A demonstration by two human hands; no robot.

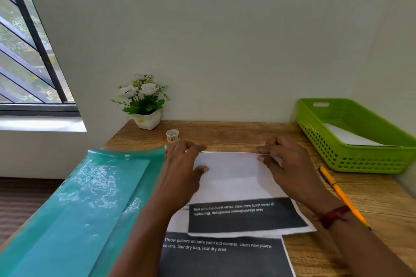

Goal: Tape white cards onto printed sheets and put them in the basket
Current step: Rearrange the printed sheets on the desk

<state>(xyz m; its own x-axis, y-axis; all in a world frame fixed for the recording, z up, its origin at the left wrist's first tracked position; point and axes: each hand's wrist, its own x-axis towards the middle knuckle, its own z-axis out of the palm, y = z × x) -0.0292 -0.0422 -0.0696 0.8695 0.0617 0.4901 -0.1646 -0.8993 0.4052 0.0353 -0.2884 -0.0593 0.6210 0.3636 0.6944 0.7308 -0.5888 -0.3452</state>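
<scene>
Nearest my view lies a printed sheet (225,256) with a dark block and white text about pillows, just below both wrists. Overlapping its top edge is a second printed sheet (247,216), its dark band reading about a duvet cover. A white card (234,177) lies on the upper part of that second sheet, between my two hands.

My left hand (182,171) rests on the card's left edge, its grip loose and open: fingers spread past the far corner, thumb flat on the paper, closed on nothing. My right hand (286,164) is at the card's far right corner, and there the grip is narrow, thumb and fingertips pinching the card's top edge. A red band (333,216) circles that wrist.

Left of the left hand a teal plastic folder (85,204) lies across the tabletop (371,198) and over its edge. Just beyond the left fingers stands a small tape roll (172,135), with a potted flower (144,101) further back against the wall. Right of the right hand lies a yellow pen (342,193), touching the wood, and beyond it the green basket (351,157) holds white paper (351,137).
</scene>
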